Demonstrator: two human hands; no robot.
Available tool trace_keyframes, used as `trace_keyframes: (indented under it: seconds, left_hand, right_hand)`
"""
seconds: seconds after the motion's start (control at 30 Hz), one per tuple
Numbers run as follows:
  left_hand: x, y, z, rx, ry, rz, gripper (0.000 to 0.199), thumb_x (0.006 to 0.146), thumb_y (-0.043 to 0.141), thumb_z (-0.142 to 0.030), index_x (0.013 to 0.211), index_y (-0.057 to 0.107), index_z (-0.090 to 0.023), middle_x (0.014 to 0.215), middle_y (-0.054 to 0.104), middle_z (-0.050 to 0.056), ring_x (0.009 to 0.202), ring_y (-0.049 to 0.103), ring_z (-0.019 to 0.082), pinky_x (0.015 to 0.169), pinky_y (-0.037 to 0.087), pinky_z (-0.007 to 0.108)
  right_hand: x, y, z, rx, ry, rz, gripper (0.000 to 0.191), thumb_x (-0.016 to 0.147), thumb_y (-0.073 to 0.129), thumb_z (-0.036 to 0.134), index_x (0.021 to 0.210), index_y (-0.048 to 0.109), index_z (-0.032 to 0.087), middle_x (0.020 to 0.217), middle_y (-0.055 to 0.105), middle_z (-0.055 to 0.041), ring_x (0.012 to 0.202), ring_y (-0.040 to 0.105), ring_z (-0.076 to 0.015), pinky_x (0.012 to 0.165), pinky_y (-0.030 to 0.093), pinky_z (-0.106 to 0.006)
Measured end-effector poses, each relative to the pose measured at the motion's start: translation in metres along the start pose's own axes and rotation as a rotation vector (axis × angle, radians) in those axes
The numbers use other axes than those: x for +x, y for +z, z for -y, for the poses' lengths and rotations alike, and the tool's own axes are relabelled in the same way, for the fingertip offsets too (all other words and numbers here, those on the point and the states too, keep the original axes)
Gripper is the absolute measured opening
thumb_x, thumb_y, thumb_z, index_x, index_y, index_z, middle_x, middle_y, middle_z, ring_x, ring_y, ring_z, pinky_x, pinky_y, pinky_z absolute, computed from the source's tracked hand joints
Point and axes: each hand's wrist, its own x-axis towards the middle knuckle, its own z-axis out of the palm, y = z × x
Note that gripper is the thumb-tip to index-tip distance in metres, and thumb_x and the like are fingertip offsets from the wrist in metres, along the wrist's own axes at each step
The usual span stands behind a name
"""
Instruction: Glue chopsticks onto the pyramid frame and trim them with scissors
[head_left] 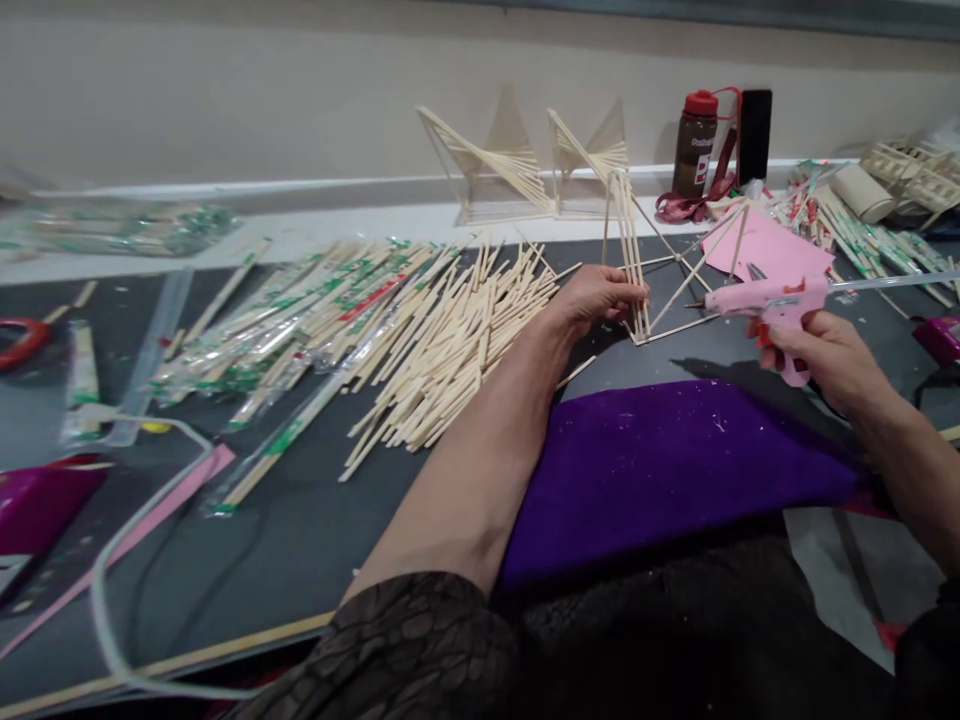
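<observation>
My left hand (600, 297) is closed with its fingertips on the upright sticks of a wooden stick frame (628, 250). The frame stands on the dark table, with several sticks close together on its left side and thin bars reaching right. In my right hand (825, 350) is a pink hot glue gun (776, 300), gripped by its handle. A clear glue stick (892, 281) sticks out of the gun's back end. The gun's nozzle points left towards the frame, and I cannot tell whether it touches a bar. Loose chopsticks (457, 350) lie in a pile left of my left hand.
Chopsticks in plastic wrappers (315, 310) spread over the table's left. Two finished-looking stick frames (499, 170) lean by the wall. A bottle (695, 150) and a phone (754, 135) stand behind. Purple cloth (675, 470) covers the near edge; a white cable (112, 540) loops at left.
</observation>
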Motion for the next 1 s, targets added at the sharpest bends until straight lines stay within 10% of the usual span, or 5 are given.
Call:
trace_keyframes:
  seconds: [0.23,0.47,1.0]
  left_hand:
    - [-0.001,0.0,-0.002,-0.01,0.038,0.009,0.009,0.073,0.071,-0.007,0.066,0.068,-0.01,0.064,0.066,0.005,0.055,0.055,0.009,0.06,0.04,0.026]
    - [0.002,-0.001,-0.001,-0.019,0.054,0.001,0.011,0.072,0.074,-0.006,0.065,0.067,-0.01,0.064,0.065,0.005,0.053,0.048,0.007,0.057,0.034,0.025]
    - [-0.001,0.002,-0.006,0.003,0.062,-0.008,0.018,0.079,0.068,-0.004,0.062,0.067,-0.009,0.06,0.064,0.005,0.05,0.046,0.006,0.057,0.031,0.027]
  right_hand:
    - [0.002,0.029,0.001,-0.278,-0.171,0.171,0.039,0.086,0.059,0.047,0.064,0.069,0.017,0.092,0.075,-0.012,0.065,0.06,-0.0164,0.052,0.042,-0.026]
    - [-0.003,0.041,-0.007,-0.579,-0.351,0.125,0.033,0.09,0.055,0.038,0.062,0.058,0.02,0.063,0.061,-0.0035,0.059,0.057,-0.0177,0.06,0.045,-0.03]
    - [0.002,0.048,-0.007,-0.615,-0.387,0.085,0.028,0.088,0.05,0.042,0.068,0.054,0.022,0.065,0.057,-0.0041,0.061,0.056,-0.0194,0.061,0.045,-0.03]
